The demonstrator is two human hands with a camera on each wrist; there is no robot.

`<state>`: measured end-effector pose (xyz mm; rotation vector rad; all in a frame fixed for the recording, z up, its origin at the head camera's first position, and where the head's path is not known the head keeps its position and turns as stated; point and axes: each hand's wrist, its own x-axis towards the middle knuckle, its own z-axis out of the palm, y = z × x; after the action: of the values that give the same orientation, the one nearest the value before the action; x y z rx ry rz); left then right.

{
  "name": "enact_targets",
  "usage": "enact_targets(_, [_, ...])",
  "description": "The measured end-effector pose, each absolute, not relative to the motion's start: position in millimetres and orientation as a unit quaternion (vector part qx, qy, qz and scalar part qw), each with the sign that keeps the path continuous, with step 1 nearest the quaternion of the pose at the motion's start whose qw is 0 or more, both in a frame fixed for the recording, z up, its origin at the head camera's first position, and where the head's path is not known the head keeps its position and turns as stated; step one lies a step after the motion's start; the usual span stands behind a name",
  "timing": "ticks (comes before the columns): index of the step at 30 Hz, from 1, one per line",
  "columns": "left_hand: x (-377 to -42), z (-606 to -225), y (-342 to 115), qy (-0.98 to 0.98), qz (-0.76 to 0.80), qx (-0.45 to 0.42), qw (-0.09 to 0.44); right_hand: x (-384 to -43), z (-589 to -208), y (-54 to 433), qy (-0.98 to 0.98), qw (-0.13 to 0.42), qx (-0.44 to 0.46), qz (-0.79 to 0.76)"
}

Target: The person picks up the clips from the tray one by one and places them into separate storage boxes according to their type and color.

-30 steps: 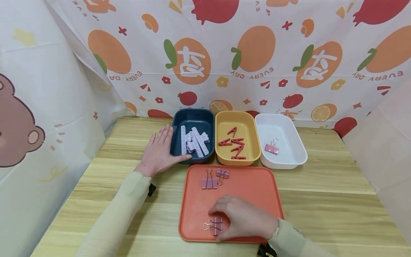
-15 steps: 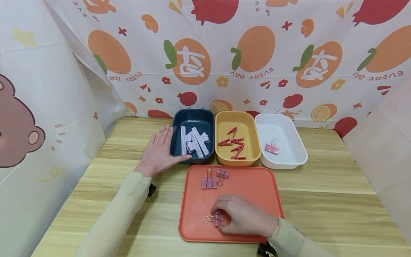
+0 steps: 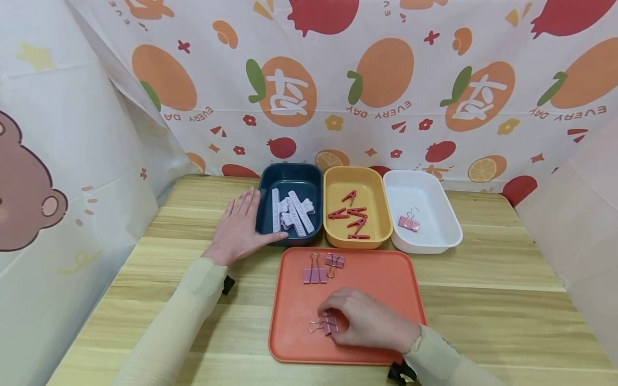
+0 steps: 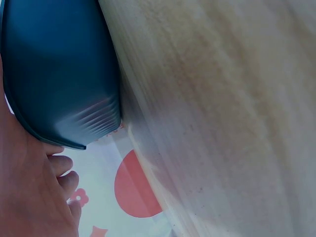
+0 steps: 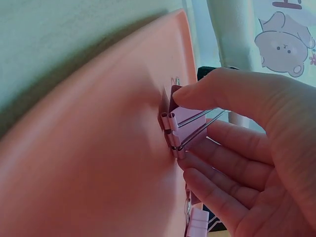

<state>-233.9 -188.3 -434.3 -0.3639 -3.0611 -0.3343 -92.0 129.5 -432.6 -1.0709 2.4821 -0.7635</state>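
Note:
My right hand (image 3: 367, 320) pinches a pink binder clip (image 3: 330, 325) between thumb and fingers over the front part of the orange tray (image 3: 381, 276). The right wrist view has the thumb at one end of this clip (image 5: 190, 132) and the fingertips at its other end, close to the tray surface. Toward the back of the tray lie a larger pink binder clip (image 3: 315, 276) and a smaller one (image 3: 335, 261). My left hand (image 3: 238, 225) rests with spread, straight fingers against the left side of the dark blue bin (image 3: 289, 170), its thumb over the front rim.
Several pale ruler-like clips (image 3: 300, 212) lie in the blue bin. Beside it, the yellow bin (image 3: 354, 176) holds several red clothespins (image 3: 357, 212). The white bin (image 3: 434, 206) at the right contains one pink binder clip (image 3: 409, 223). A printed cloth (image 3: 333, 80) hangs behind the wooden table (image 3: 487, 300).
My right fingers have closed in on the binder clip, which has shifted slightly away from the tray's front edge and tilted. The left hand has stayed put.

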Motion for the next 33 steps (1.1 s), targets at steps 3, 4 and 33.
enact_targets(3, [-234.1,-433.8,-188.4,-0.987,-0.107,-0.117,0.019,-92.5,-432.0,130.4,0.873,0.161,-0.374,-0.27])
enact_targets(4, [-234.3,-433.6,-188.3,-0.987,-0.107,-0.117,0.019,-92.8,-431.4,130.8,0.873,0.16,-0.373,-0.271])
enact_targets(33, [-234.3,-434.8,-188.3,-0.987,-0.107,-0.114,0.02,-110.3,-409.1,153.2,0.892,0.1,-0.331,-0.292])
